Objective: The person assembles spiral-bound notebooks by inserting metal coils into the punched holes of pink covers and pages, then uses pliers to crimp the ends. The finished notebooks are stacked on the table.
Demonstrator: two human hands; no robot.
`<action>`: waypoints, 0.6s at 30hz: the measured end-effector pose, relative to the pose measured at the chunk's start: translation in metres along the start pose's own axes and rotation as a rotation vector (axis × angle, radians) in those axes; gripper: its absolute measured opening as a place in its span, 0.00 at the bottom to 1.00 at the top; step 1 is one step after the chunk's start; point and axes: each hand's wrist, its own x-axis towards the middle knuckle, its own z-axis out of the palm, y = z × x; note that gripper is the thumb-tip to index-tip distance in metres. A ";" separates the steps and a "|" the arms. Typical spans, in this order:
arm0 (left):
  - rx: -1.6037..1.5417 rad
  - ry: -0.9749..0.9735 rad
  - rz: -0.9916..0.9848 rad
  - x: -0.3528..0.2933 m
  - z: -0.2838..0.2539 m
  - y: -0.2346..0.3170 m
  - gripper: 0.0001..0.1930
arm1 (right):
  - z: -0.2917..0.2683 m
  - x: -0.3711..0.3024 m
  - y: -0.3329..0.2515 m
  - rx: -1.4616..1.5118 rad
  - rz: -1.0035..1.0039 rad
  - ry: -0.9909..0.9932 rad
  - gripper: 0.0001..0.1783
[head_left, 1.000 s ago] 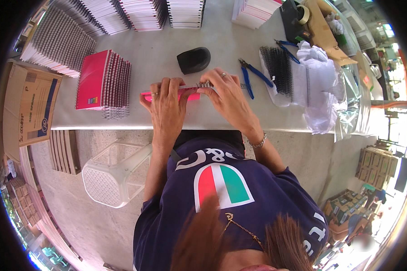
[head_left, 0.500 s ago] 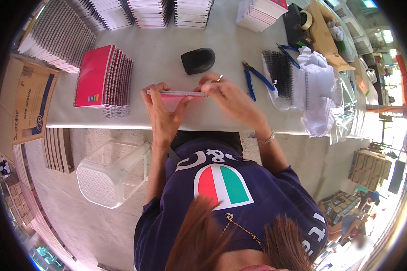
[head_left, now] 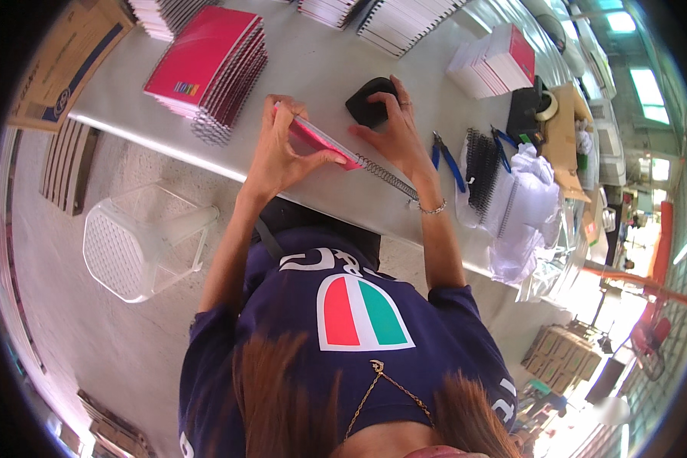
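My left hand (head_left: 278,149) grips a thin pink-red notebook (head_left: 320,141), held on edge with its punched side up, thumb on the near cover and fingers behind. A dark spiral wire coil (head_left: 388,177) sticks out from the notebook's right end toward my right wrist. My right hand (head_left: 399,126) is curled at a black rounded block (head_left: 368,103) on the table, its fingertips over the block's right part and the thumb by its near side. What the block is does not show.
A stack of red spiral notebooks (head_left: 206,65) stands at the left, with more notebooks (head_left: 404,23) behind. Right of my hand lie blue-handled pliers (head_left: 452,164), black coils (head_left: 481,164) and crumpled white paper (head_left: 530,187). Unbound red-covered books (head_left: 492,61) stand at the far right. A white stool (head_left: 118,248) stands below the table edge.
My right hand has moved from the notebook's right end to the black block. The coil now shows sticking out of the notebook, which is tilted down to the right. The whole view has turned.
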 end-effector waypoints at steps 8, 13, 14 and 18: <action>-0.036 0.027 -0.025 -0.003 0.004 -0.006 0.40 | -0.054 -0.007 0.016 1.167 0.263 -0.363 0.30; -0.024 0.027 0.011 -0.002 0.003 -0.007 0.40 | -0.065 -0.017 0.001 1.019 -0.111 -0.606 0.27; -0.022 0.029 0.016 -0.003 0.003 -0.008 0.40 | -0.068 -0.017 -0.008 0.651 0.168 -0.547 0.31; -0.066 0.024 0.024 -0.002 0.005 -0.010 0.39 | -0.068 -0.031 0.000 1.322 -0.004 -0.465 0.38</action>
